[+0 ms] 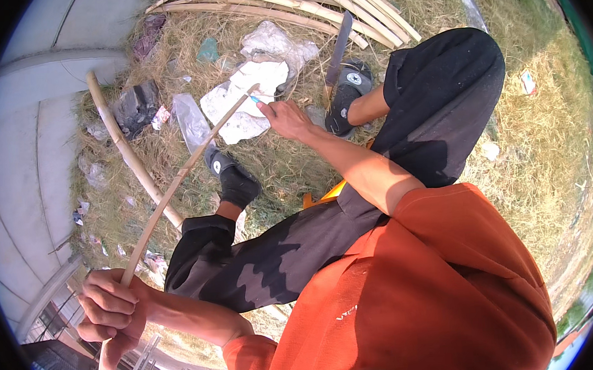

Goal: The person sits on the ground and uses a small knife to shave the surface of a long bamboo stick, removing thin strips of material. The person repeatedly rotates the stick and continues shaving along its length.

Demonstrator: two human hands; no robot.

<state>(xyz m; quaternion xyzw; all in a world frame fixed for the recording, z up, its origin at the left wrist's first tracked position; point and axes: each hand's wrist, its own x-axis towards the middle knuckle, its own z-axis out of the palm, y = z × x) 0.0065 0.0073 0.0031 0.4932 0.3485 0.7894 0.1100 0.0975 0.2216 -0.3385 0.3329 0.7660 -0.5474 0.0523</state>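
My left hand (115,311) is wrapped around a long, thin wooden strip (173,185), which looks like split bamboo, close to its near end. The strip runs up and to the right, bowing slightly, and its far tip lies over a pale, flat stone (249,95). Beside that tip, my right hand (286,119) is closed on a small slim tool (256,99) with a blue part. Most of the tool is hidden in my fingers, so its kind is unclear. Its end is at or very near the strip.
Several bamboo strips (311,6) lie at the far side. A long blade (339,48) leans by my right foot, and another metal blade (468,0) lies at the far right. A bamboo pole (125,145), clear plastic (192,121) and litter are on the dry grass beside a pale wall (37,162).
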